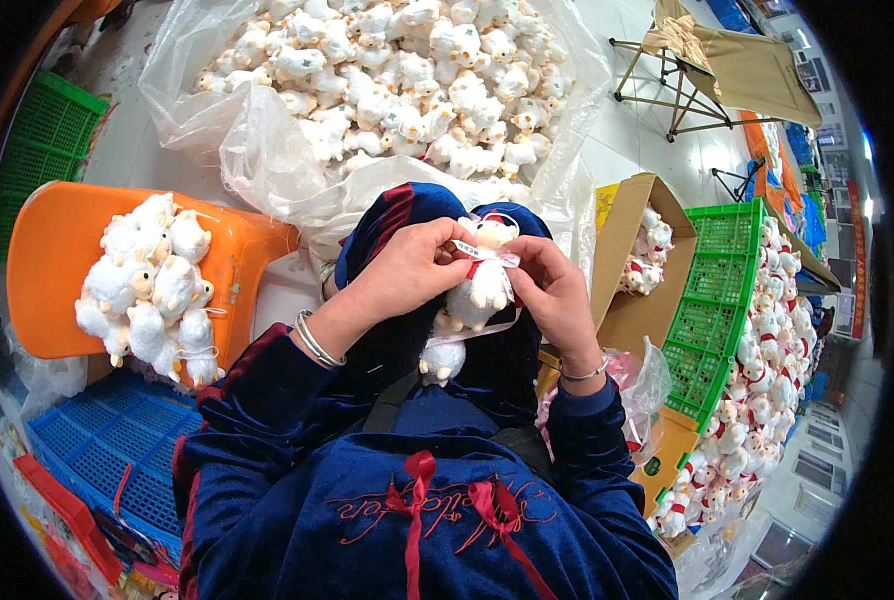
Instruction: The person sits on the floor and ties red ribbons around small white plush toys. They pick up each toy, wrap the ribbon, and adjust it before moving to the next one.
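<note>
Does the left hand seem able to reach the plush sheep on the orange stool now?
Probably yes: the orange stool stands on that side and nothing covers the plush sheep, though the left hand is occupied with a pink ribbon.

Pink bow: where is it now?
In the head view, just right of centre: the pink bow sits at the neck of a white plush toy, between the left hand and right hand.

left hand (412, 265) and right hand (560, 297) pinch close together.
</note>
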A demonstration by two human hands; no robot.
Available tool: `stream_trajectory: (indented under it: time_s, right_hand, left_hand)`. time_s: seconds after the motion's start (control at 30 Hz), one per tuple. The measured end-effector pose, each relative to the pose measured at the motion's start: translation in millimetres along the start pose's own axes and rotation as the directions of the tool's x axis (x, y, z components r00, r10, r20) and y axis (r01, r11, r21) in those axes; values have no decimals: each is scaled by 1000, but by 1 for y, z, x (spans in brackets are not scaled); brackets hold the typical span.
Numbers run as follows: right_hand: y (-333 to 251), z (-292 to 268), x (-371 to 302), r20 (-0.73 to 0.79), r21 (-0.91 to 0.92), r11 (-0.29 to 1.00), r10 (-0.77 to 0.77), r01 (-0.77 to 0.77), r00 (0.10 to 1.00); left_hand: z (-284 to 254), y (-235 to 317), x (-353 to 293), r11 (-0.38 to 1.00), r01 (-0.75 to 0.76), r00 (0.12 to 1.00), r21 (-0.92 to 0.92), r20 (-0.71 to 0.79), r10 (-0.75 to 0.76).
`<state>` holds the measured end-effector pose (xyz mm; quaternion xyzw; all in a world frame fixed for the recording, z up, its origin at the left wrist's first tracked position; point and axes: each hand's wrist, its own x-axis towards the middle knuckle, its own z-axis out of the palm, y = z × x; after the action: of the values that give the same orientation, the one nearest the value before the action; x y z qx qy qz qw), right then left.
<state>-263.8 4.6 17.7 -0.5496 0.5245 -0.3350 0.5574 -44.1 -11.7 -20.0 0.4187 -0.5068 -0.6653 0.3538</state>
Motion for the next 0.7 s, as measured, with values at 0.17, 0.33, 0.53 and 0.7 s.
stream_trajectory:
  time_s: [0.17,0.33,0.53,0.7]
  right_hand:
    - [-1,-2,2,-46,-188,982,-12,3,999]
    - [-9,4,6,-136,-173,983,36,-60,990]
    - [0,10,10,-164,-259,966,-55,11,985]
    - [3,6,12,-127,-207,978,8,-34,992]
  left_hand:
    - [1,-2,0,997,49,999,60,8,-49]
    - [4,0,-3,997,23,1000,78,7,-24]
    - [1,1,-5,988,-90,995,129,58,83]
    - [-1,5,-5,995,29,997,94,70,-36]
